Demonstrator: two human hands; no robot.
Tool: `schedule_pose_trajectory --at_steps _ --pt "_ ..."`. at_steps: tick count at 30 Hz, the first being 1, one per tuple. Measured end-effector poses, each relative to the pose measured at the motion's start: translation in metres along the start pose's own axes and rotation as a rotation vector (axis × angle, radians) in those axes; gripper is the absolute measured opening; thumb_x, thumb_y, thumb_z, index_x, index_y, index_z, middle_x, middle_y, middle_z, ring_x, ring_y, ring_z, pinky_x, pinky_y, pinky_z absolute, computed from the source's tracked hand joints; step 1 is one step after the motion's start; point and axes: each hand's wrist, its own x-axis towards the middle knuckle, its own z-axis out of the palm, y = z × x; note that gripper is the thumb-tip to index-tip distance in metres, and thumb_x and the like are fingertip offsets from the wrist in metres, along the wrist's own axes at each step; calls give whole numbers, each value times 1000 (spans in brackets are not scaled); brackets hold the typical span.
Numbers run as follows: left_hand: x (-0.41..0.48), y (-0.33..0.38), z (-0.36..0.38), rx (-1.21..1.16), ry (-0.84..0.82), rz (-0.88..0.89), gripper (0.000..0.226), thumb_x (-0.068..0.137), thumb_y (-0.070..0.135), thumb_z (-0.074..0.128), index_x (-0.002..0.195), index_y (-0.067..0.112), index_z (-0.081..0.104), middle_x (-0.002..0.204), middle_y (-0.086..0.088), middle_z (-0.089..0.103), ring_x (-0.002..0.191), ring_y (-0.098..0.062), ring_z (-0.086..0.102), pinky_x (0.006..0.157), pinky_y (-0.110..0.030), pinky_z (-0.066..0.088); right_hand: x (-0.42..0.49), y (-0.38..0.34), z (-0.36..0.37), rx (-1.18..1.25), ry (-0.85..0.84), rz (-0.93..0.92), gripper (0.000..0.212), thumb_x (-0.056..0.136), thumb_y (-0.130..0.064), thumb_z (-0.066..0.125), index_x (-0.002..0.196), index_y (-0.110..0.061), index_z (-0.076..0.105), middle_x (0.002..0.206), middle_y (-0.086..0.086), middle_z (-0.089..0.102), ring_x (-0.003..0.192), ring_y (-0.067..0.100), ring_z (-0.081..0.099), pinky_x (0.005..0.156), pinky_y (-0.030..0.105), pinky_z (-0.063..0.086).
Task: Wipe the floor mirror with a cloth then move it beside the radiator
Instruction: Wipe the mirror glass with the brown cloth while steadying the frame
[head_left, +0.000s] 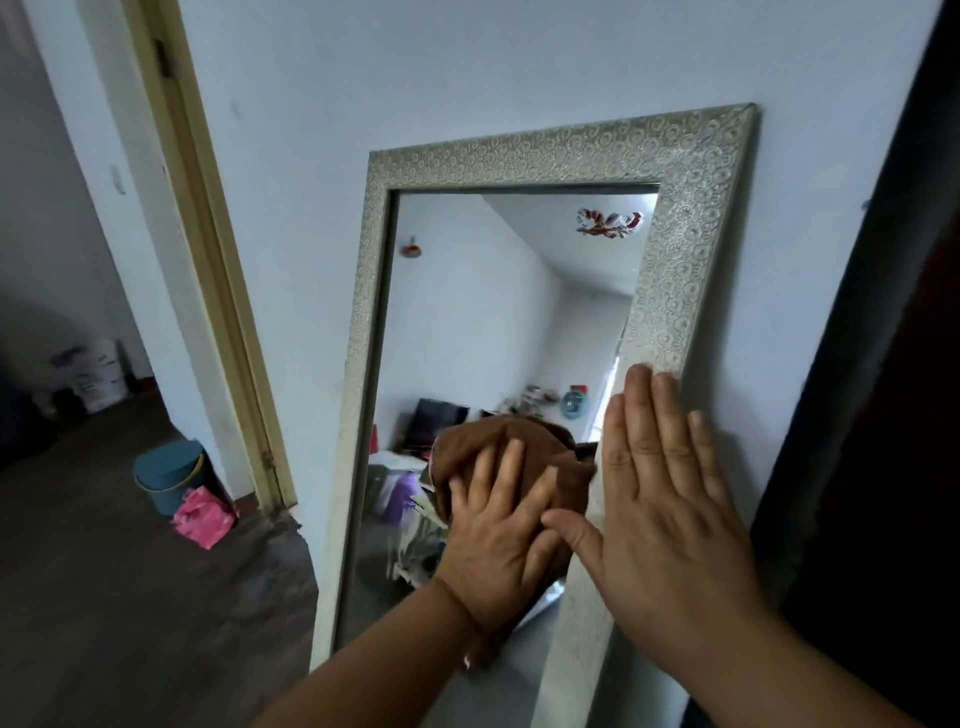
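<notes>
The floor mirror (519, 332) stands leaning against the pale wall (467, 67), just right of a door frame (208, 249). Its lower end is cut off by the bottom edge of the view and partly hidden behind both forearms, so its contact with the floor (130, 597) cannot be seen. The frame is silver with a raised swirl pattern.

The left hand (498, 540) presses a brown cloth (519, 447) flat against the glass in the lower half of the mirror; its fingers (511, 467) are spread over the cloth, pinning it rather than clenching it. Part of the cloth is hidden under the palm, and a hanging end shows below the wrist. The right hand (660, 499) lies flat and open on the right side rail of the frame, grasping nothing, its thumb reaching toward the left hand.

A dark shape (893, 364) fills the right edge of the view; what it is cannot be made out. Through the doorway at left stand a blue bucket (169, 475), a pink bag (204, 517) touching its base, and farther back a white tub (98, 374) with printing too blurred to read.

The glass reflects a room with cluttered items, too small to identify, and a red bird decoration (609, 222) near the top right corner of the glass
</notes>
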Motion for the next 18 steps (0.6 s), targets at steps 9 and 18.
schedule_pose_trajectory --at_steps 9,18 --pt "159 14 -67 -47 115 -212 64 91 55 17 152 37 12 163 -5 8 148 -30 5 111 -65 9 -4 0 6 6 -5 -12 96 91 -67 25 150 9 24 161 24 13 151 37 10 120 52 15" --pt "49 26 -17 -189 99 -727 69 88 64 -2 151 35 -5 162 -13 8 149 -34 4 113 -66 4 -11 -6 11 -25 -34 -40 92 93 -62 28 150 10 21 161 27 9 151 39 8 121 49 13"
